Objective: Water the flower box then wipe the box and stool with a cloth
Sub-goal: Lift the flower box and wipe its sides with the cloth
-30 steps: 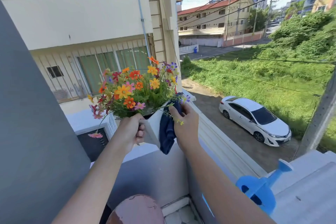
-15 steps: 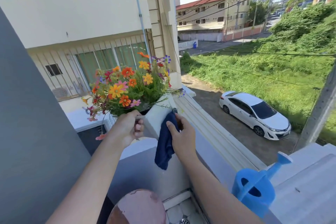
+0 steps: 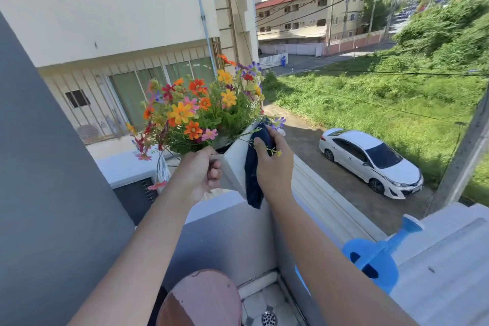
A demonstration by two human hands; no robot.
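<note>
Stool (image 3: pixel 201 299): below and between both forearms, nearest of all; pinkish round seat with chipped paint, cut off by the lower edge, legs hidden; not yet wiped by the look of it.
Watering can (image 3: pixel 375 259): blue, low and to the right of the right forearm, set on the ledge, touched by neither hand; probably done with.
Left hand (image 3: pixel 199 173): closed around the near corner of the flower box, thumb side up, steadying it.
Right hand (image 3: pixel 274 164): pinching the cloth against the right face of the box, fingers curled over the fabric.
Cloth (image 3: pixel 254 167): dark blue, soft and limp, bunched at the top under the fingers, tail dangling loose below the hand.
Flower box (image 3: pixel 235 164): white, between the two hands, tilted with one corner toward the camera; whether resting on the ledge or lifted clear is hard to tell.
Handling: stiff smooth walls, likely slick if wet and top-heavy; best gripped at the rim or a corner, never by the stems.
Flowers (image 3: pixel 201 111): above and beyond the left hand; thin, easily bent, one stem crossing the right fingers.
Hidden: far side and base of the box, behind hands and blooms.
</note>
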